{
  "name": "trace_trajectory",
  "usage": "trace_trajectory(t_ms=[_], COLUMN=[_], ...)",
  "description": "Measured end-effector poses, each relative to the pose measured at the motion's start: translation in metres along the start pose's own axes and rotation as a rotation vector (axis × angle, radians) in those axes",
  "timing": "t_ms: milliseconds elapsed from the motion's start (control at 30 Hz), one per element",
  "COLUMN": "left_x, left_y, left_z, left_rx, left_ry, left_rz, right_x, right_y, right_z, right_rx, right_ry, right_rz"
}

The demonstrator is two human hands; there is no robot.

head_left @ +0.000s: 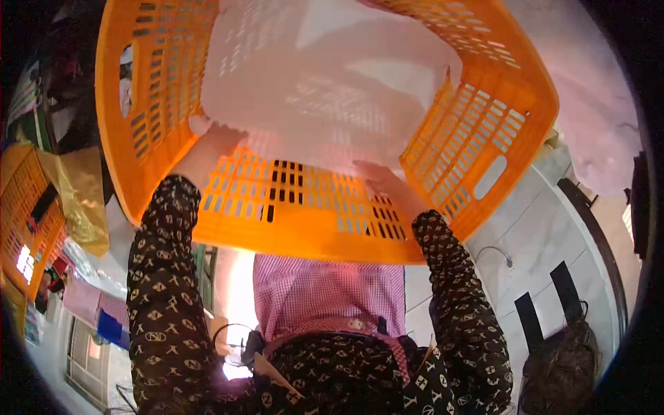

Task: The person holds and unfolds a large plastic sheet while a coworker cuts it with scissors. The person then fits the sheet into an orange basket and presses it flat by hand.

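A large orange plastic crate (304, 235) with slotted walls and handle holes fills the upper middle of the head view. Inside it lies a pale pinkish-white sheet (325, 90), perhaps a liner; its material is unclear. My left hand (225, 138) reaches over the near wall to the sheet's near-left edge, thumb apart from the fingers. At the near-right edge, my right hand (384, 181) rests low in the crate with its fingers stretched along the sheet. Neither hand visibly grips anything, though glare blurs the fingertips.
Another orange crate (21, 214) stands at the far left beside a yellowish plastic bag (83, 194). A blue object (113, 326) is below them. On the right are a tiled surface (546, 221) and a dark bag (564, 366) with black straps.
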State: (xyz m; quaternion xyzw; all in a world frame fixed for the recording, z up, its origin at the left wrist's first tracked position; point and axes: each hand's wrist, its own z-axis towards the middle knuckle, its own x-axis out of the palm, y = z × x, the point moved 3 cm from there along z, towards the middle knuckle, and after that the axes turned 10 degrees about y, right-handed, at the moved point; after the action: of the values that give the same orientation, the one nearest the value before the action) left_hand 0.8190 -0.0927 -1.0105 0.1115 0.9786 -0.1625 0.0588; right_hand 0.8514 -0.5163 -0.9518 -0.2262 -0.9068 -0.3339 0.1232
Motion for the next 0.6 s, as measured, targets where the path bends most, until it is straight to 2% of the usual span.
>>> trace_trajectory(t_ms=[67,167,200,267,367,400,467,500,600], left_x=[0.006,0.006,0.000,-0.011,-0.016,-0.016,-0.014,-0.017,-0.026], left_y=[0.004,0.007,0.007,0.002,0.003,0.004,0.003,0.001,-0.010], left_z=[-0.003,-0.008,-0.014,-0.029,-0.039,-0.042,-0.050,-0.059,-0.091], left_rx=[0.026,0.067,0.059,0.034,0.039,0.031,0.073,0.069,0.105], left_ry=[-0.015,0.027,0.021,0.042,0.020,0.018,-0.016,-0.018,0.028], left_rz=[-0.071,-0.079,-0.078,-0.094,-0.162,-0.165,-0.160,-0.162,-0.103], right_x=[0.000,0.007,0.008,0.013,0.012,0.011,0.012,0.013,0.016], right_y=[0.013,0.016,0.021,0.024,0.026,0.032,0.043,0.050,0.057], right_z=[0.006,0.017,0.019,0.021,0.014,0.013,0.004,-0.002,-0.022], right_rx=[0.176,-0.198,-0.205,0.005,-0.035,-0.043,0.214,0.211,0.281], right_ry=[-0.004,-0.081,-0.083,-0.116,-0.208,-0.205,-0.111,-0.110,-0.107], right_rz=[-0.080,-0.482,-0.489,-0.630,-0.787,-0.791,-0.755,-0.758,-0.449])
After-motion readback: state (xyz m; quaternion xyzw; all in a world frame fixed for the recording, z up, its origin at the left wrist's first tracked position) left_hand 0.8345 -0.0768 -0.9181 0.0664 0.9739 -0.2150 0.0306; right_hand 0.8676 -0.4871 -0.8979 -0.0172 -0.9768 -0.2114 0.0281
